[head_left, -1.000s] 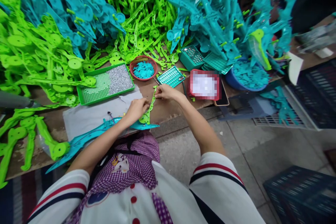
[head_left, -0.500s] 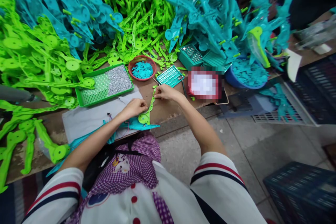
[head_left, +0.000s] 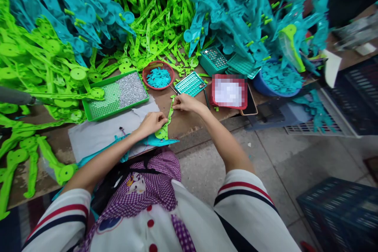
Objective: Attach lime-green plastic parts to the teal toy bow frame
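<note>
A long lime-green plastic part (head_left: 170, 115) with a round disc at its lower end lies at the table's front edge. A flat turquoise plastic part (head_left: 159, 141) lies beneath its disc end. My left hand (head_left: 152, 123) is closed, its fingertips pinching at the green part's middle from the left. From the right, my right hand (head_left: 186, 103) is closed with its fingertips at the green part's narrow upper end. Whether either hand also holds something tiny is hidden. Thin wires lie beside my left forearm on the turquoise part.
Behind my hands stand a green tray (head_left: 116, 96) of small metal pieces, a red basket (head_left: 158, 75) of turquoise pieces and a teal rack (head_left: 190, 84). A red tub (head_left: 229, 91) and blue bowl (head_left: 279, 80) sit rightward. Heaps of green parts (head_left: 38, 59) and turquoise parts (head_left: 227, 8) surround them.
Both hands stay almost in place on the green part. The view has shifted slightly, and more of the dark flat object beside the red tub shows.
</note>
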{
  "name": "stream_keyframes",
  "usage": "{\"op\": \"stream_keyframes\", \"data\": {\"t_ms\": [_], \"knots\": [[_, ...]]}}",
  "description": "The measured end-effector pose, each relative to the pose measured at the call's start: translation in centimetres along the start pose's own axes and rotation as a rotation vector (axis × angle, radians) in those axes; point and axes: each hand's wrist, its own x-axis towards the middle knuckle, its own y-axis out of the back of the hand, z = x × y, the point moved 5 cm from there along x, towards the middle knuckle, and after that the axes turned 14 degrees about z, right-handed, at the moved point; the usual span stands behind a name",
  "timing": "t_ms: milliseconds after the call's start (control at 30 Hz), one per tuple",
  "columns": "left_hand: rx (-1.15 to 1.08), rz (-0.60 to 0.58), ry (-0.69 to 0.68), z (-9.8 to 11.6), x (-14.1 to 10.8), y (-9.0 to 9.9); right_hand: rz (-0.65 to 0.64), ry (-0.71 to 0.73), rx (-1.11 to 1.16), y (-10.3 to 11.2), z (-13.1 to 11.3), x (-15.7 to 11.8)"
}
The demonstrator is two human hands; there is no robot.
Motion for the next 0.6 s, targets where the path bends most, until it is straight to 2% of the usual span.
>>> {"op": "stream_keyframes", "data": {"t_ms": [133,200,367,600], "knots": [[0.047,-0.037,-0.078,0.4,-0.3,0.1,0.007,-0.02,-0.024,0.0,0.1,-0.1],[0.057,-0.042,-0.061,0.5,-0.2,0.2,0.011,-0.016,-0.024,0.0,0.1,-0.1],[0.012,-0.009,0.135,0.0,0.4,-0.1,0.031,0.001,-0.021,0.2,0.0,-0.1],[-0.094,-0.166,0.324,-0.4,1.8,-1.2,0.005,-0.035,-0.024,0.2,-0.3,-0.2]]}}
